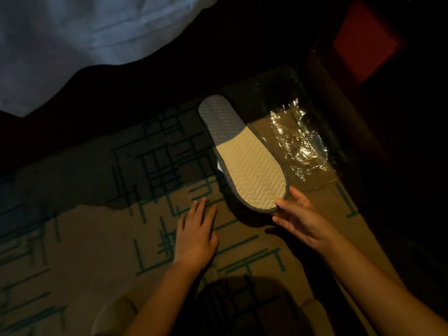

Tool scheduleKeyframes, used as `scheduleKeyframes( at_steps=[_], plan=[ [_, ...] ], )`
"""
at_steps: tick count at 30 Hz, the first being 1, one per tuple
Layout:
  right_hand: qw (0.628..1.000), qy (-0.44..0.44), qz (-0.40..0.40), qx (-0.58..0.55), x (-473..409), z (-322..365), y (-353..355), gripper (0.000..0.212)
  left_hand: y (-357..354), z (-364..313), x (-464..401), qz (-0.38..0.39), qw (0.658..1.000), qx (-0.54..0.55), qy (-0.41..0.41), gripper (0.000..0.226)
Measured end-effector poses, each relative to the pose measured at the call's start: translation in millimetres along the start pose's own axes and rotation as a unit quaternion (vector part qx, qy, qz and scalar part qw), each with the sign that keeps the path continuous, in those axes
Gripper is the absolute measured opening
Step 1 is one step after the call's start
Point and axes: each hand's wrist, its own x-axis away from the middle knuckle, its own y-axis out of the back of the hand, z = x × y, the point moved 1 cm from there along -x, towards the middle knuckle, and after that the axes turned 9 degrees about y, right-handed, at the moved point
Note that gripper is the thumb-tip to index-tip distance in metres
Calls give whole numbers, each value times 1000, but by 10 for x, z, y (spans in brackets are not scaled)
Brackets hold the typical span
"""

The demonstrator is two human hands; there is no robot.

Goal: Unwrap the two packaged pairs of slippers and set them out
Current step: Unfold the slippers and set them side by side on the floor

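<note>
In the middle of the frame we see a slipper (244, 154) turned sole up on the carpet (84, 238). Our right hand (300, 220) pinches its near end, thumb on the sole, fingers (282, 220) under it. We think it is light, thin and bendy, so an edge is a good place to hold it. Another slipper may be tucked under it, but we cannot tell. Our left hand (196, 235) lies flat, fingers loosely together, holding nothing. Just right of the slipper lies the crinkly clear wrapper (298, 141), likely slippery. White bedding (72, 40) fills the upper left.
</note>
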Motion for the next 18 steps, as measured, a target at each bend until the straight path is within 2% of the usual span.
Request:
scheduleKeyframes(
  at_steps=[3,6,7,8,9,12,13,15,16,17,18],
  plan=[
    [1000,-10,-4,10,-61,-119,-74,75,38,202,101,23,992,80,99,64],
    [999,-29,-27,7,-105,-242,-146,28,116,165,120,9,957,235,172,57],
    [999,-38,-38,10,-113,-288,-163,24,175,89,107,-4,933,306,188,49],
    [998,-48,-44,15,-111,-334,-184,23,241,-9,96,-7,897,387,211,44],
    [997,-55,-50,20,-106,-390,-195,22,301,-113,74,6,847,477,236,42],
    [995,-78,-54,40,-26,-548,-233,21,403,-419,14,98,664,674,307,44],
    [994,-82,-50,49,6,-594,-229,20,386,-471,-6,112,635,696,316,45],
    [994,-76,-51,58,68,-620,-219,19,343,-485,-14,125,624,701,322,47],
    [994,-70,-60,55,86,-602,-200,19,347,-477,-1,134,630,693,323,49],
    [994,-62,-71,54,98,-576,-170,20,328,-461,3,144,641,683,320,50],
    [994,-52,-80,57,108,-545,-144,23,323,-447,11,141,686,645,307,52]
  ],
)
